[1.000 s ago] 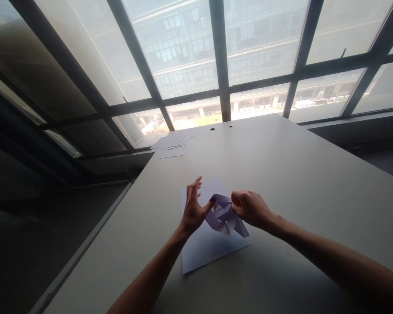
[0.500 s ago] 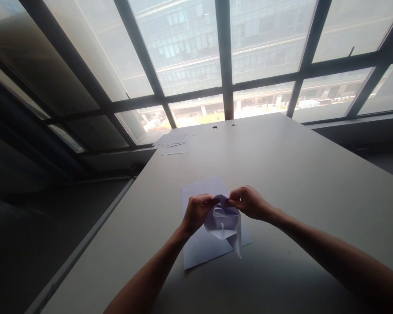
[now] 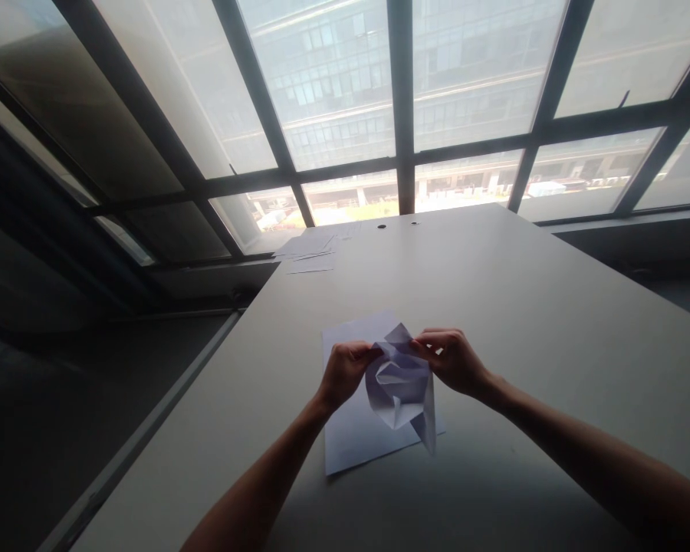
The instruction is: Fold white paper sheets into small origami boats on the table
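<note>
Between my hands is a folded sheet of white paper (image 3: 405, 387), creased and partly curled, with a pointed flap hanging at its lower right and a corner sticking up at the top. My left hand (image 3: 345, 372) pinches its upper left edge. On the other side, the fingers of my right hand (image 3: 451, 359) are closed on its upper right edge. Beneath the folded paper a flat white sheet (image 3: 348, 441) lies on the table, partly covered by the paper and my left hand.
The pale table (image 3: 529, 322) stretches away towards large framed windows (image 3: 322, 84). Several loose paper sheets (image 3: 307, 245) lie at its far left corner. Two small dark spots, one a round hole (image 3: 382, 226), show near the far edge.
A corner of the folded paper now stands up above my fingers. My right hand has shifted slightly right, and the paper looks more spread between my hands.
</note>
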`<act>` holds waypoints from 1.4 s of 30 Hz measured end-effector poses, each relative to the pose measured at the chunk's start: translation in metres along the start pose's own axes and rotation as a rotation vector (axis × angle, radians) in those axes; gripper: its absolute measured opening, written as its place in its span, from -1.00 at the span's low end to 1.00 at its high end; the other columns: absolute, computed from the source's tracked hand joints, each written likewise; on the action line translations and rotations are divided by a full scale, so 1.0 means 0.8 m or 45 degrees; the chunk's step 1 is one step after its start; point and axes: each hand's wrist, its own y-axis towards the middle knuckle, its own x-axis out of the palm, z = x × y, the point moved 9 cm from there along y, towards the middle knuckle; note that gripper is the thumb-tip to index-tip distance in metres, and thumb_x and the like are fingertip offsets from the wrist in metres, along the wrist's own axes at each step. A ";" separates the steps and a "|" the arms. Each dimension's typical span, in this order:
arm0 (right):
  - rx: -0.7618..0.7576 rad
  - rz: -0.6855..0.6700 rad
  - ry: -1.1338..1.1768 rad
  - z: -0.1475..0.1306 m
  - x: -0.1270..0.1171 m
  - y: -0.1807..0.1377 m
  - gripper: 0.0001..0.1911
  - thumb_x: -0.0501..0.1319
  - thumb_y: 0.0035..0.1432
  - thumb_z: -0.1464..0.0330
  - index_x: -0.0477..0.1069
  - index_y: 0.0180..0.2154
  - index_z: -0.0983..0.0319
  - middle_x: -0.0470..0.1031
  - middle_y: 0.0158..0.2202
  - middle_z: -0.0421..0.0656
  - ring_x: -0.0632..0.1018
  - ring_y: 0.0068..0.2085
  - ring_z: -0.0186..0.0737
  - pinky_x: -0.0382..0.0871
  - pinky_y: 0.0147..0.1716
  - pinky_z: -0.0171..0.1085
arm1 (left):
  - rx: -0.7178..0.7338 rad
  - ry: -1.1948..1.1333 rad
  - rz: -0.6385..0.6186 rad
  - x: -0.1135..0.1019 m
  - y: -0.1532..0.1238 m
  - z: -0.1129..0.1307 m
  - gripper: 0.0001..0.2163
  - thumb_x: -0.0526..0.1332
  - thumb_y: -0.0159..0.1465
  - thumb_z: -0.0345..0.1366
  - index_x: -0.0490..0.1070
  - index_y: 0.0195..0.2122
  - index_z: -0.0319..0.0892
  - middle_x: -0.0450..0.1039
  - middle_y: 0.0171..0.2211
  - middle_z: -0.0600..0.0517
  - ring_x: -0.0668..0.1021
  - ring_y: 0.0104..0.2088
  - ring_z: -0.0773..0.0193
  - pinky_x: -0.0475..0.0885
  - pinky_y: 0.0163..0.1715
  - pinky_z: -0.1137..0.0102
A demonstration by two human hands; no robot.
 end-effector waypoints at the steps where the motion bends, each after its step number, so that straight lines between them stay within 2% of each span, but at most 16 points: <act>1: 0.021 0.055 0.093 0.004 -0.003 -0.001 -0.58 0.15 0.26 0.15 0.55 -0.49 0.26 0.47 -0.52 -0.16 0.38 -0.47 -0.29 0.20 -0.47 -0.32 | -0.008 -0.043 0.013 -0.002 0.000 -0.001 -0.68 0.25 0.28 -0.08 0.63 -0.40 -0.22 0.59 -0.45 -0.02 0.55 -0.44 0.20 0.37 -0.46 0.44; 4: 0.151 0.139 0.422 0.025 -0.004 -0.002 -0.61 0.21 0.21 0.10 0.59 -0.41 0.27 0.51 -0.49 -0.13 0.43 -0.45 -0.24 0.24 -0.49 -0.31 | -0.019 -0.175 0.079 -0.009 -0.001 -0.005 -0.72 0.28 0.26 -0.09 0.64 -0.29 -0.21 0.63 -0.34 -0.07 0.59 -0.35 0.15 0.45 -0.35 0.37; 7: 0.323 0.145 0.662 0.051 0.002 -0.003 -0.59 0.29 0.12 0.05 0.59 -0.43 0.29 0.51 -0.52 -0.13 0.43 -0.48 -0.25 0.26 -0.51 -0.30 | -0.008 -0.282 0.133 -0.017 0.001 -0.012 -0.72 0.31 0.23 -0.09 0.64 -0.25 -0.22 0.63 -0.30 -0.10 0.61 -0.28 0.10 0.49 -0.25 0.31; 12: 0.544 0.170 1.030 0.085 0.014 -0.008 -0.59 0.35 0.06 0.04 0.60 -0.37 0.29 0.58 -0.41 -0.07 0.49 -0.42 -0.23 0.36 -0.41 -0.26 | 0.003 -0.343 0.290 -0.036 0.005 -0.037 -0.73 0.34 0.20 -0.10 0.63 -0.31 -0.24 0.62 -0.35 -0.05 0.58 -0.34 0.18 0.45 -0.32 0.37; 15: 0.580 0.206 1.075 0.099 0.016 -0.008 -0.60 0.37 0.03 0.05 0.60 -0.35 0.29 0.59 -0.37 -0.06 0.52 -0.38 -0.21 0.40 -0.35 -0.23 | -0.087 -0.348 0.374 -0.046 0.007 -0.059 -0.70 0.37 0.16 -0.07 0.63 -0.34 -0.26 0.59 -0.43 -0.02 0.55 -0.42 0.23 0.42 -0.40 0.41; 19: 0.624 0.327 1.083 0.121 0.008 -0.008 -0.59 0.40 -0.03 0.05 0.59 -0.34 0.27 0.60 -0.35 -0.06 0.53 -0.36 -0.21 0.39 -0.31 -0.21 | -0.226 -0.499 0.449 -0.053 0.008 -0.081 -0.64 0.40 0.10 -0.03 0.62 -0.30 -0.28 0.58 -0.45 -0.03 0.54 -0.46 0.26 0.45 -0.40 0.38; 24: 0.652 0.303 1.085 0.114 0.016 -0.009 -0.53 0.34 0.02 -0.02 0.53 -0.26 0.26 0.59 -0.26 -0.02 0.56 -0.27 -0.15 0.43 -0.25 -0.19 | -0.239 -0.456 0.587 -0.055 0.006 -0.085 -0.63 0.36 0.15 -0.02 0.56 -0.28 -0.29 0.57 -0.38 -0.03 0.52 -0.44 0.30 0.41 -0.43 0.45; 26: 0.653 0.192 1.084 0.097 0.029 -0.011 -0.47 0.26 0.09 -0.06 0.47 -0.11 0.22 0.58 -0.18 -0.01 0.58 -0.22 -0.11 0.45 -0.29 -0.21 | -0.205 -0.410 0.646 -0.054 0.005 -0.079 -0.62 0.33 0.17 -0.01 0.52 -0.24 -0.28 0.55 -0.35 -0.02 0.51 -0.43 0.31 0.38 -0.45 0.48; 28: 0.634 0.058 1.080 0.079 0.045 -0.014 -0.42 0.31 0.07 0.01 0.37 0.04 0.18 0.58 -0.15 0.00 0.60 -0.21 -0.08 0.47 -0.31 -0.20 | -0.195 -0.470 0.677 -0.048 0.003 -0.075 -0.58 0.30 0.20 0.03 0.48 -0.18 -0.27 0.53 -0.33 -0.03 0.51 -0.42 0.32 0.38 -0.45 0.49; 30: 0.614 0.073 1.041 0.074 0.049 -0.014 -0.38 0.41 -0.03 0.17 0.32 0.05 0.21 0.60 -0.19 -0.01 0.61 -0.24 -0.06 0.47 -0.29 -0.19 | -0.197 -0.619 0.613 -0.035 0.003 -0.071 -0.54 0.25 0.24 0.07 0.40 -0.05 -0.23 0.53 -0.27 -0.06 0.53 -0.39 0.30 0.42 -0.42 0.47; 32: 0.592 0.250 0.997 0.082 0.037 -0.011 -0.42 0.41 -0.07 0.25 0.33 -0.01 0.25 0.61 -0.23 -0.02 0.60 -0.27 -0.07 0.47 -0.29 -0.19 | -0.257 -0.803 0.409 -0.010 0.004 -0.066 -0.50 0.22 0.26 0.07 0.32 0.08 -0.16 0.53 -0.16 -0.11 0.57 -0.32 0.26 0.48 -0.33 0.40; 34: 0.559 0.418 0.953 0.093 0.021 -0.008 -0.48 0.37 -0.04 0.25 0.33 -0.04 0.27 0.60 -0.22 -0.01 0.60 -0.26 -0.06 0.47 -0.29 -0.19 | -0.428 -0.947 0.136 0.025 0.000 -0.067 -0.52 0.25 0.25 0.05 0.36 0.06 -0.17 0.53 -0.10 -0.17 0.60 -0.26 0.19 0.51 -0.24 0.29; 36: 0.553 0.481 0.923 0.102 0.010 -0.006 -0.51 0.33 -0.01 0.23 0.34 -0.04 0.26 0.59 -0.19 0.00 0.60 -0.24 -0.06 0.47 -0.28 -0.18 | -0.622 -1.000 -0.047 0.052 -0.010 -0.073 -0.58 0.30 0.23 0.00 0.46 -0.08 -0.25 0.54 -0.13 -0.21 0.61 -0.24 0.14 0.52 -0.16 0.22; 37: 0.577 0.463 0.920 0.106 0.010 -0.006 -0.51 0.32 0.01 0.22 0.34 -0.03 0.26 0.59 -0.18 0.00 0.60 -0.24 -0.06 0.48 -0.29 -0.17 | -0.678 -0.995 -0.061 0.057 -0.013 -0.077 -0.61 0.32 0.22 -0.02 0.49 -0.14 -0.28 0.56 -0.15 -0.22 0.61 -0.24 0.13 0.52 -0.14 0.22; 39: 0.670 0.355 0.938 0.111 0.020 -0.011 -0.52 0.32 0.01 0.21 0.37 -0.03 0.24 0.59 -0.20 -0.01 0.60 -0.27 -0.07 0.48 -0.32 -0.17 | -0.703 -0.958 0.022 0.053 -0.014 -0.085 -0.65 0.35 0.20 -0.07 0.53 -0.23 -0.33 0.57 -0.21 -0.22 0.61 -0.27 0.14 0.52 -0.14 0.25; 42: 0.774 0.208 0.920 0.115 0.034 -0.020 -0.61 0.34 0.00 0.17 0.46 -0.20 0.29 0.58 -0.32 -0.04 0.57 -0.38 -0.12 0.46 -0.40 -0.19 | -0.670 -0.917 0.146 0.037 -0.010 -0.095 -0.66 0.42 0.13 -0.11 0.55 -0.33 -0.35 0.58 -0.32 -0.17 0.59 -0.37 0.21 0.52 -0.23 0.31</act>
